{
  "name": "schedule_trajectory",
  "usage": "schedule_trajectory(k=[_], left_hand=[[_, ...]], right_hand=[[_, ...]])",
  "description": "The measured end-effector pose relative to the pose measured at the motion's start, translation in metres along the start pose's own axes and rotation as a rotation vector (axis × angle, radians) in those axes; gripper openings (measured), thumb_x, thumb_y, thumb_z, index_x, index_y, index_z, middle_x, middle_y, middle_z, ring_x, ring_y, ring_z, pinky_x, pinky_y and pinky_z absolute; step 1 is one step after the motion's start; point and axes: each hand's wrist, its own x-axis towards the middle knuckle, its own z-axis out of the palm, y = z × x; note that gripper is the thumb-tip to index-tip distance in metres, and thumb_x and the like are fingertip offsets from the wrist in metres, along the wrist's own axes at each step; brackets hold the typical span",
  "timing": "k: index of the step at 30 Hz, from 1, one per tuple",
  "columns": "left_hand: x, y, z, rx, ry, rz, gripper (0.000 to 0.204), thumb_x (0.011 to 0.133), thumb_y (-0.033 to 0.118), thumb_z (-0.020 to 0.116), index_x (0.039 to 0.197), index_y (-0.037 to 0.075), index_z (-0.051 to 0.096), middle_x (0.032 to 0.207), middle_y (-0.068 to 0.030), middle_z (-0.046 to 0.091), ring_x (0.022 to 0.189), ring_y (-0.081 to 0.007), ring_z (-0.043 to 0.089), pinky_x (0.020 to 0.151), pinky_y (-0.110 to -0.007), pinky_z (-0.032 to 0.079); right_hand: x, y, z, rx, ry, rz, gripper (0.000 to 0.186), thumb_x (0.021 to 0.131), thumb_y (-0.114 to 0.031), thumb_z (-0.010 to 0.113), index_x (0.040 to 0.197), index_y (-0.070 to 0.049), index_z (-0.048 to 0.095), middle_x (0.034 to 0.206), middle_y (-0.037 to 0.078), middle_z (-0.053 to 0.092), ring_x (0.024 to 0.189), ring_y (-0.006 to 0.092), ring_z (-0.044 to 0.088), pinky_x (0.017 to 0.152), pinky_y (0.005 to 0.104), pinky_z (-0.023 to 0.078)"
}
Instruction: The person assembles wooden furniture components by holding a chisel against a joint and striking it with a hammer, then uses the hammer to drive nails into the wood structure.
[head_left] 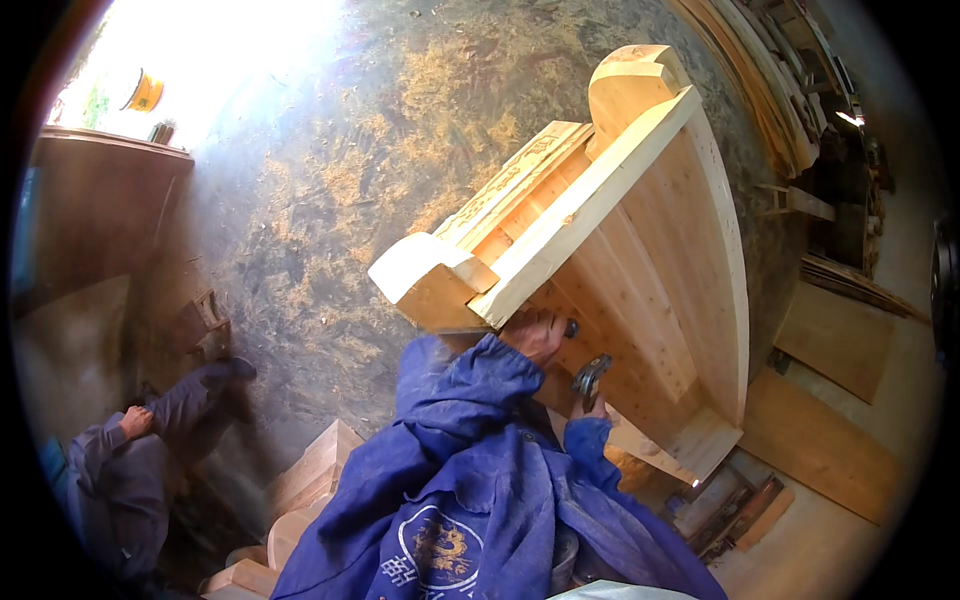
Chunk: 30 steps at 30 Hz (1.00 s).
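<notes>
I am pressing my left grip (537, 335) against the wooden frame (640, 270), fingers curled on something small, perhaps a nail. My right grip (592, 400) is closing around a hammer (590, 377) just beside it.

A seated person (120, 470) at left, sawdust-strewn floor (330, 170), stacked planks (770, 90), plywood sheets (830, 440).

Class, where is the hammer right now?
In the head view, lower centre-right: the hammer is in the right hand, against the pale wooden frame.

A yellow-orange printed bucket (146, 92) stands far off in bright light at upper left.
</notes>
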Motion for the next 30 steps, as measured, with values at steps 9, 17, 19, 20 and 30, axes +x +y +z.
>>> schedule_trajectory(k=[9, 17, 19, 20, 30], left_hand=[[-0.011, -0.002, 0.036, -0.231, 0.001, -0.020, 0.012, 0.074, 0.018, 0.063, 0.075, 0.006, 0.059, 0.068, -0.0111, 0.056, 0.065, -0.0259, 0.061, 0.057, -0.039, 0.047], [-0.015, 0.012, 0.050, -0.171, 0.125, -0.111, 0.019, 0.070, 0.022, 0.063, 0.071, 0.004, 0.068, 0.067, -0.0131, 0.061, 0.063, -0.0262, 0.064, 0.051, -0.039, 0.049], [-0.013, 0.014, 0.045, -0.156, 0.152, -0.121, 0.020, 0.069, 0.023, 0.064, 0.072, 0.004, 0.071, 0.067, -0.0146, 0.063, 0.064, -0.0276, 0.066, 0.048, -0.041, 0.050], [-0.014, 0.014, 0.049, -0.142, 0.143, -0.120, 0.020, 0.069, 0.023, 0.063, 0.073, 0.004, 0.070, 0.068, -0.0144, 0.063, 0.066, -0.0276, 0.066, 0.051, -0.042, 0.051], [-0.013, 0.009, 0.059, -0.184, 0.105, -0.068, 0.025, 0.070, 0.024, 0.063, 0.076, 0.001, 0.069, 0.070, -0.0158, 0.064, 0.067, -0.0285, 0.068, 0.053, -0.042, 0.053]], right_hand=[[0.016, 0.012, 0.015, 0.009, 0.084, -0.008, 0.037, 0.092, -0.038, 0.061, 0.107, -0.005, 0.062, 0.090, 0.024, 0.069, 0.089, 0.0450, 0.067, 0.075, 0.0503, 0.052], [0.018, 0.004, 0.014, -0.043, 0.051, -0.040, 0.047, 0.094, -0.045, 0.056, 0.116, -0.004, 0.065, 0.099, 0.027, 0.068, 0.097, 0.0448, 0.066, 0.081, 0.0496, 0.051], [0.027, 0.009, 0.013, -0.123, -0.017, 0.043, 0.054, 0.095, -0.049, 0.052, 0.119, -0.002, 0.065, 0.107, 0.028, 0.067, 0.103, 0.0472, 0.064, 0.086, 0.0503, 0.051], [0.028, 0.008, 0.013, -0.153, -0.014, 0.034, 0.053, 0.095, -0.048, 0.053, 0.119, -0.002, 0.065, 0.106, 0.028, 0.068, 0.102, 0.0464, 0.064, 0.085, 0.0497, 0.051], [0.025, -0.002, 0.012, -0.198, 0.035, -0.006, 0.050, 0.095, -0.045, 0.054, 0.116, -0.002, 0.066, 0.105, 0.026, 0.068, 0.100, 0.0450, 0.065, 0.083, 0.0488, 0.051]])
